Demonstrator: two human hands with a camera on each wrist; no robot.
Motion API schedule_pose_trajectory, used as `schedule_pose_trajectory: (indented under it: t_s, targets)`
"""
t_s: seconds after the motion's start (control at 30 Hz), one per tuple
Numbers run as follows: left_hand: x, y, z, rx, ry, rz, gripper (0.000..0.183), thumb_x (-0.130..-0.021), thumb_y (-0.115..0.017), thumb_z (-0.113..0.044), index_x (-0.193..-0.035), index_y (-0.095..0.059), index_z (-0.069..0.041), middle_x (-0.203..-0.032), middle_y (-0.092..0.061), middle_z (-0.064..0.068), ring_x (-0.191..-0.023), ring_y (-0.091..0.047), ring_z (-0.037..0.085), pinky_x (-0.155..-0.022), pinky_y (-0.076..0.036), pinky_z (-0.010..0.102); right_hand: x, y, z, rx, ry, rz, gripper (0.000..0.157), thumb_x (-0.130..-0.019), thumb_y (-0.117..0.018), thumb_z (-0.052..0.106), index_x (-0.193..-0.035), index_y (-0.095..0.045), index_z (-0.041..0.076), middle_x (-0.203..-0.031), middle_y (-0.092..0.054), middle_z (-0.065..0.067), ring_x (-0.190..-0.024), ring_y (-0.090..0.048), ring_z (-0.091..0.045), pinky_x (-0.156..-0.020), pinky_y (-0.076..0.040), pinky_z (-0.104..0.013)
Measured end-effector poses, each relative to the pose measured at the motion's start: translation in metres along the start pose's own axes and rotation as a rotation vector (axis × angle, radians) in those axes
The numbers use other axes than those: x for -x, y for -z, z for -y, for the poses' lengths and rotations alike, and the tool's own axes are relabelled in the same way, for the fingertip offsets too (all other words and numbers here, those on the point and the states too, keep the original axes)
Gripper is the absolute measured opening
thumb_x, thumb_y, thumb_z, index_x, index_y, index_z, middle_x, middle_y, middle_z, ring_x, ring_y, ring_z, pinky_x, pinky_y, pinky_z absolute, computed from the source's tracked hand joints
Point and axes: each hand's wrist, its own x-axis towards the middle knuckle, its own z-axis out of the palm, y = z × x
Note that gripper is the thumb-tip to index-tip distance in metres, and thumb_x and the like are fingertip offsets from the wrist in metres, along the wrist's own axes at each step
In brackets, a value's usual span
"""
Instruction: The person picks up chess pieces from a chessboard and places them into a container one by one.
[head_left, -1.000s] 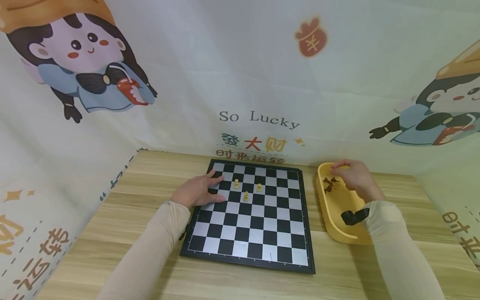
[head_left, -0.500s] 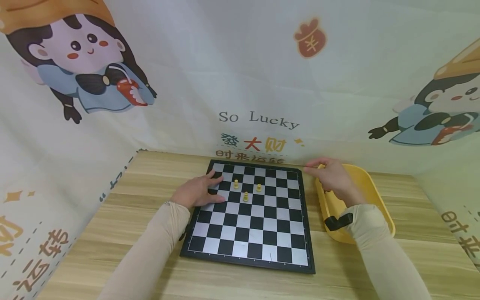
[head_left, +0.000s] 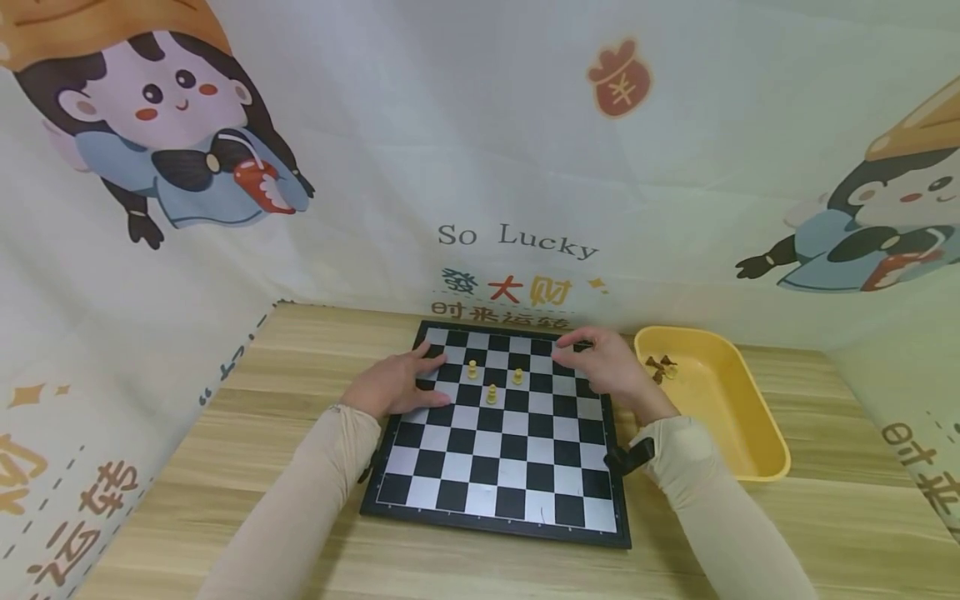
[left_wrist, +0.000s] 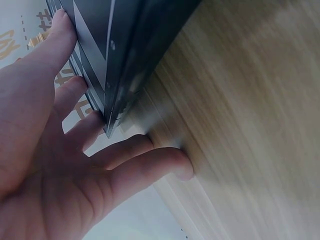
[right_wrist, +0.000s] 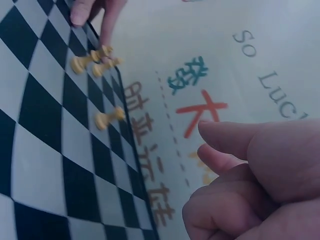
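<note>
A black-and-white chessboard (head_left: pixel 502 425) lies on the table with three small yellow chess pieces (head_left: pixel 491 394) standing near its far left part. My left hand (head_left: pixel 390 382) rests spread at the board's left edge; in the left wrist view its thumb (left_wrist: pixel 60 30) lies on the board and two fingers reach down beside it to the table. Over the far right part of the board is my right hand (head_left: pixel 603 367), thumb and index finger brought close together. The right wrist view shows its other fingers (right_wrist: pixel 215 210) curled; whether something small sits between the fingertips is hidden.
Right of the board stands a yellow plastic tray (head_left: pixel 768 433), with several small brown pieces (head_left: pixel 660 367) and a paler one in its far left corner. A printed cloth (head_left: pixel 420 167) hangs right behind the board. Wooden tabletop (head_left: pixel 277 358) extends on the left.
My right hand has moved left, out of the tray and across to the far right part of the board. The left hand and the three yellow pieces stay where they were.
</note>
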Motion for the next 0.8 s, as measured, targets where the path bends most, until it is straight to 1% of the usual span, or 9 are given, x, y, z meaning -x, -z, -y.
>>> schedule_pose_trajectory:
  t_s: [0.13, 0.23, 0.43, 0.5, 0.6, 0.67, 0.7, 0.77, 0.8]
  targets:
    - [0.000, 0.000, 0.000, 0.003, -0.003, -0.002, 0.079, -0.091, -0.070, -0.054, -0.158, -0.039, -0.026, -0.171, -0.021, 0.010, -0.152, -0.031, 0.045, -0.122, -0.034, 0.058, -0.004, -0.014, -0.004, -0.042, 0.014, 0.008, 0.039, -0.097, -0.069, 0.025, -0.131, -0.064, 0.006, -0.055, -0.039, 0.010, -0.042, -0.030, -0.008, -0.043, -0.029, -0.022]
    - [-0.001, 0.000, 0.000, 0.005, -0.002, -0.002, 0.079, -0.091, -0.071, -0.054, -0.158, -0.039, -0.026, -0.171, -0.021, 0.010, -0.152, -0.031, 0.046, -0.122, -0.035, 0.058, -0.007, -0.023, -0.007, -0.080, -0.004, 0.024, 0.038, -0.098, -0.069, 0.027, -0.131, -0.064, 0.008, -0.051, -0.032, 0.010, -0.041, -0.029, -0.009, -0.042, -0.027, -0.023]
    - [-0.002, -0.001, -0.001, 0.006, 0.000, 0.002, 0.079, -0.091, -0.070, -0.054, -0.158, -0.039, -0.027, -0.171, -0.021, 0.010, -0.152, -0.031, 0.045, -0.122, -0.035, 0.058, -0.010, -0.039, -0.010, -0.165, -0.039, 0.067, 0.039, -0.098, -0.069, 0.025, -0.132, -0.062, 0.009, -0.051, -0.032, 0.011, -0.041, -0.026, -0.009, -0.043, -0.026, -0.024]
    - [-0.002, -0.001, 0.000, 0.006, 0.000, 0.002, 0.079, -0.091, -0.071, -0.054, -0.158, -0.039, -0.027, -0.171, -0.021, 0.009, -0.152, -0.031, 0.046, -0.122, -0.035, 0.058, -0.011, -0.043, -0.011, -0.168, -0.041, 0.063, 0.040, -0.097, -0.070, 0.024, -0.133, -0.062, 0.008, -0.050, -0.033, 0.011, -0.041, -0.026, -0.009, -0.043, -0.026, -0.024]
    - [-0.002, -0.001, -0.001, 0.006, 0.004, 0.003, 0.079, -0.091, -0.071, -0.054, -0.158, -0.039, -0.027, -0.172, -0.021, 0.009, -0.152, -0.031, 0.046, -0.122, -0.034, 0.059, -0.013, -0.049, -0.011, -0.131, -0.049, 0.031, 0.038, -0.096, -0.072, 0.025, -0.130, -0.064, 0.011, -0.053, -0.039, 0.011, -0.042, -0.029, -0.009, -0.044, -0.028, -0.024]
    - [-0.002, 0.000, -0.001, 0.005, 0.005, 0.004, 0.079, -0.091, -0.071, -0.054, -0.158, -0.039, -0.027, -0.172, -0.021, 0.009, -0.152, -0.031, 0.046, -0.122, -0.034, 0.059, -0.014, -0.054, -0.011, -0.096, -0.056, -0.001, 0.037, -0.095, -0.073, 0.027, -0.128, -0.066, 0.013, -0.067, -0.054, 0.006, -0.048, -0.038, -0.011, -0.048, -0.033, -0.024]
    - [-0.002, 0.000, -0.001, 0.004, 0.004, 0.004, 0.079, -0.091, -0.071, -0.054, -0.158, -0.039, -0.027, -0.172, -0.021, 0.009, -0.152, -0.031, 0.046, -0.122, -0.034, 0.059, -0.014, -0.056, -0.010, -0.082, -0.060, -0.013, 0.037, -0.094, -0.073, 0.027, -0.128, -0.067, 0.014, -0.075, -0.060, 0.002, -0.051, -0.040, -0.012, -0.050, -0.035, -0.025]
    - [-0.001, 0.000, 0.000, 0.004, 0.005, 0.003, 0.079, -0.091, -0.071, -0.053, -0.158, -0.039, -0.027, -0.172, -0.021, 0.009, -0.152, -0.031, 0.046, -0.122, -0.034, 0.059, -0.016, -0.060, -0.011, -0.053, -0.062, -0.032, 0.036, -0.093, -0.074, 0.028, -0.126, -0.068, 0.015, -0.098, -0.067, -0.004, -0.063, -0.048, -0.014, -0.057, -0.039, -0.025]
    - [-0.001, 0.000, 0.000, 0.005, 0.006, 0.003, 0.079, -0.091, -0.071, -0.054, -0.158, -0.039, -0.027, -0.172, -0.021, 0.009, -0.153, -0.031, 0.046, -0.122, -0.034, 0.059, -0.016, -0.062, -0.012, -0.051, -0.062, -0.036, 0.036, -0.093, -0.075, 0.028, -0.126, -0.069, 0.015, -0.105, -0.068, -0.006, -0.068, -0.052, -0.014, -0.060, -0.041, -0.025]
